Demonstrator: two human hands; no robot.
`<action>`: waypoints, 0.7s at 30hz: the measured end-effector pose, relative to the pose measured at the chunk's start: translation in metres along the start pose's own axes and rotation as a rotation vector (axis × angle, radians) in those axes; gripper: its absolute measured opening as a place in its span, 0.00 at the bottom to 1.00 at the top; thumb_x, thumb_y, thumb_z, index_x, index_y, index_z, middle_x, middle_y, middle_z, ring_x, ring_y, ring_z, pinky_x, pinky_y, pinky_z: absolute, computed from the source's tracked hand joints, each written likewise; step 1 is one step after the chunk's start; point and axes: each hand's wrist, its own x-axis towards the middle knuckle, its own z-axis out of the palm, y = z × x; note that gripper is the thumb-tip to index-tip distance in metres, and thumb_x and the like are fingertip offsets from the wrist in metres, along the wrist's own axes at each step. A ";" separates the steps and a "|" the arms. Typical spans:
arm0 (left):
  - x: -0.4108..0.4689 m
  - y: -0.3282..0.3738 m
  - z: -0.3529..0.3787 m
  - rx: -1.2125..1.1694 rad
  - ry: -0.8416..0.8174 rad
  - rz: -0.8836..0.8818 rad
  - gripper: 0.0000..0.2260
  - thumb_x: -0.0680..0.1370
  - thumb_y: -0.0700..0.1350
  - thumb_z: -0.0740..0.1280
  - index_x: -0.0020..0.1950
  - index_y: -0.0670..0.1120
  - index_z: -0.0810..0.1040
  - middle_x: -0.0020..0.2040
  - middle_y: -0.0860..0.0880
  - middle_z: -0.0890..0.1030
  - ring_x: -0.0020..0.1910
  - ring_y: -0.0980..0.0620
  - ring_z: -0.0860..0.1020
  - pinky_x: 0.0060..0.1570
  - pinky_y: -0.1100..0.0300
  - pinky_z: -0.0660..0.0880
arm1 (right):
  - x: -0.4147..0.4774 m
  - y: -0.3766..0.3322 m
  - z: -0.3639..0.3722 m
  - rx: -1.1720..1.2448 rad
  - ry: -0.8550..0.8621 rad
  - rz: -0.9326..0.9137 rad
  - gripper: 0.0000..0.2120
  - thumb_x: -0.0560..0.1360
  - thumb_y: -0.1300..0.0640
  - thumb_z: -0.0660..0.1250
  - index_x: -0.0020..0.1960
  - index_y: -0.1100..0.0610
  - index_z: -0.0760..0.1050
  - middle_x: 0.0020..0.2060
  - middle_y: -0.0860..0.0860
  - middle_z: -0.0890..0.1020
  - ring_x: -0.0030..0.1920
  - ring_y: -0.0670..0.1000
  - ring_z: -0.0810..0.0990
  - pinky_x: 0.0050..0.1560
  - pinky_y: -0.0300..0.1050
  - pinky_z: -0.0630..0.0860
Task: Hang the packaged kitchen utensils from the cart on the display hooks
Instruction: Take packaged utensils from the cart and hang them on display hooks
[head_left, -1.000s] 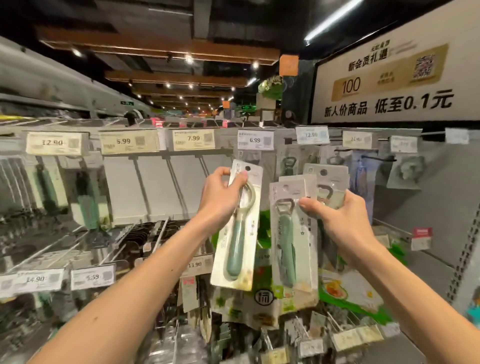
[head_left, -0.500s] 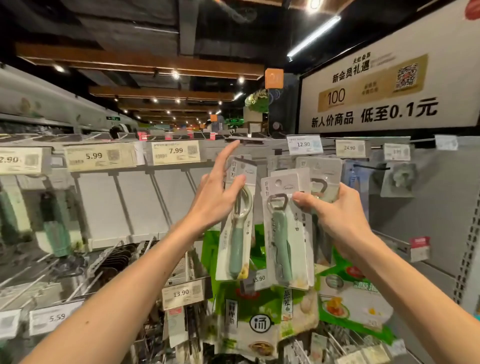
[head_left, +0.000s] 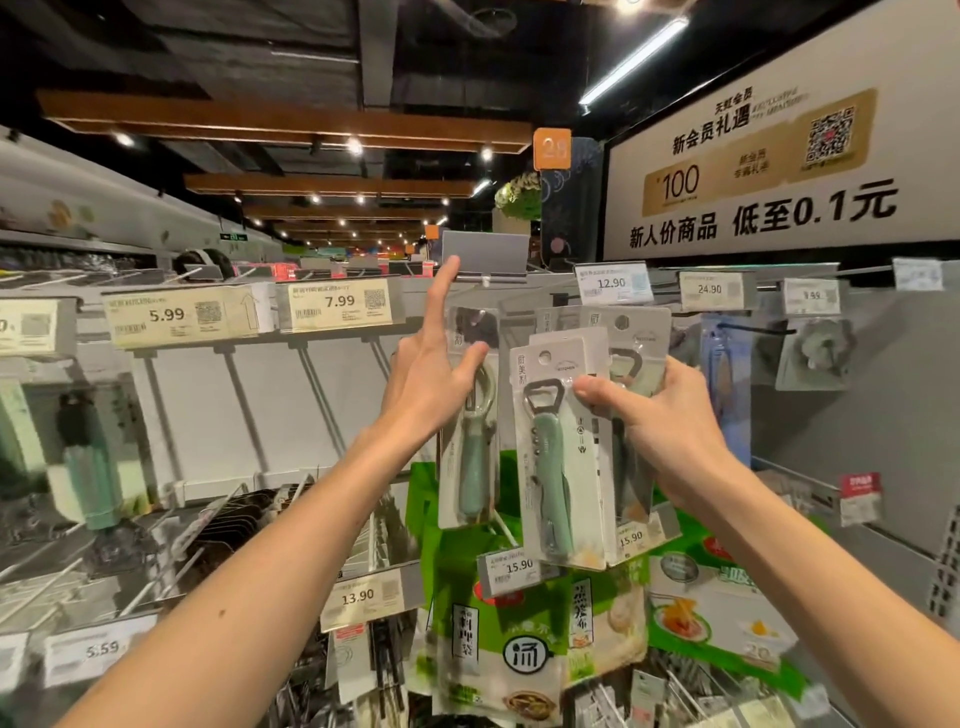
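**Flap Up, Pack On**

The peeler pack (head_left: 470, 415) sits mid-view. The left hand (head_left: 434, 387) is wide: thumb on the pack, one finger at 12 o'clock touching the tag flap (head_left: 485, 254). Hold the flap high, then slide the pack straight back. At 3 o'clock, the right hand (head_left: 670, 431) pinches the opener packs (head_left: 558, 457).
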 end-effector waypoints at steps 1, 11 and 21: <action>0.000 -0.001 0.000 0.050 0.015 0.021 0.41 0.79 0.47 0.70 0.80 0.59 0.45 0.28 0.51 0.72 0.25 0.53 0.72 0.31 0.69 0.70 | 0.001 0.002 0.000 -0.004 -0.002 0.004 0.15 0.69 0.60 0.77 0.54 0.60 0.79 0.43 0.52 0.87 0.44 0.51 0.87 0.54 0.56 0.81; 0.003 0.001 0.003 0.441 0.048 0.050 0.46 0.77 0.54 0.70 0.78 0.54 0.36 0.38 0.45 0.80 0.31 0.45 0.78 0.35 0.48 0.81 | 0.000 0.011 -0.003 -0.012 -0.015 0.024 0.16 0.70 0.59 0.77 0.55 0.59 0.79 0.44 0.53 0.87 0.45 0.52 0.87 0.55 0.57 0.81; -0.046 0.043 0.002 -0.067 -0.228 -0.013 0.22 0.75 0.64 0.67 0.62 0.52 0.71 0.42 0.53 0.80 0.38 0.56 0.80 0.41 0.58 0.78 | -0.002 0.019 -0.017 0.007 0.005 -0.001 0.13 0.70 0.61 0.76 0.53 0.61 0.80 0.43 0.53 0.87 0.46 0.53 0.87 0.53 0.54 0.82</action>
